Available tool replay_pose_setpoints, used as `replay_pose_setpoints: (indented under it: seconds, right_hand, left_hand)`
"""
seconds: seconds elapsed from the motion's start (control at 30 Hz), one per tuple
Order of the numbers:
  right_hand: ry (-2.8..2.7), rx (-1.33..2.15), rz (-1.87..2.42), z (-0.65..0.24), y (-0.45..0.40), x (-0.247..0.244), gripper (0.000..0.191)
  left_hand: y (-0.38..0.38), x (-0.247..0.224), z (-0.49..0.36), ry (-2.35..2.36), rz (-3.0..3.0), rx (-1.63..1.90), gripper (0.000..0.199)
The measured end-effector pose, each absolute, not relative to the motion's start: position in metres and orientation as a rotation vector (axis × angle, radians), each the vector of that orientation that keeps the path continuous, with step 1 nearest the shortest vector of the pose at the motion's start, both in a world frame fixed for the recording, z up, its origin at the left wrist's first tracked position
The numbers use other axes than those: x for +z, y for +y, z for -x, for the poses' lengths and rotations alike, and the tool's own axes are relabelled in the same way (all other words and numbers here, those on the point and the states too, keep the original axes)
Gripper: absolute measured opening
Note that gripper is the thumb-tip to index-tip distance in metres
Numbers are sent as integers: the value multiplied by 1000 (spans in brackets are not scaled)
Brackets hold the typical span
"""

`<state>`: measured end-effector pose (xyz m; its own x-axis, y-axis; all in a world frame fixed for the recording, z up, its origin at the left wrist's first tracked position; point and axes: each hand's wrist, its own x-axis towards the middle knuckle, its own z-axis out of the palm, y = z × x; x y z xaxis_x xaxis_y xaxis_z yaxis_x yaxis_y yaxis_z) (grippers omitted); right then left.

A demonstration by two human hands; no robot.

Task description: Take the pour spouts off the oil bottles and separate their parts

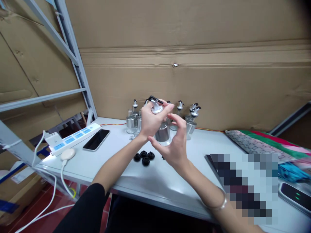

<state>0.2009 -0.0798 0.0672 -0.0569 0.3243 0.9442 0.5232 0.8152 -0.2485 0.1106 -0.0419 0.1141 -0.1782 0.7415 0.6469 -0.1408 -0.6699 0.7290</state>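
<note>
My left hand (153, 121) is closed around the top of a glass oil bottle with a steel sleeve (162, 132), at its silver and black pour spout (156, 105). The bottle looks nearly upright. Close to its right side is my right hand (176, 142), cupped with thumb and fingers spread apart. I cannot tell whether it touches the glass. Several black stopper-like pieces (145, 157) lie on the table below my hands. Behind them stand more sleeved bottles (130, 122), most topped with the same kind of spout.
On the left of the white table (116, 168) are a phone (96, 139), a power strip (77, 137) and a round white charger (68, 154). A blurred-out flat object (243, 187), a patterned bag (252, 142) and a dark device (296, 197) occupy the right. Cardboard (194, 81) stands behind.
</note>
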Motion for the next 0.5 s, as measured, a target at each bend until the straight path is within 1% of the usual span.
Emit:
replay_pose_setpoints:
  seconds: [0.1, 0.17, 0.27, 0.37, 0.5]
  right_hand:
    - [-1698, -94, 687, -197, -47, 42, 81]
    - [-1708, -61, 783, -197, -38, 23, 77]
    - [-1737, 108, 937, -204, -33, 9, 67]
    - [-1741, 185, 968, -212, -30, 6, 62]
    - [-1748, 148, 952, -217, -25, 7, 61]
  left_hand:
    - [-35, 113, -105, 678, -1440, 1909, 27]
    - [-35, 110, -104, 653, -1469, 1897, 28]
    - [-39, 105, -107, 633, -1586, 1795, 31]
    - [-43, 105, -107, 588, -1670, 1619, 35]
    - [-44, 110, -98, 557, -1779, 1433, 36]
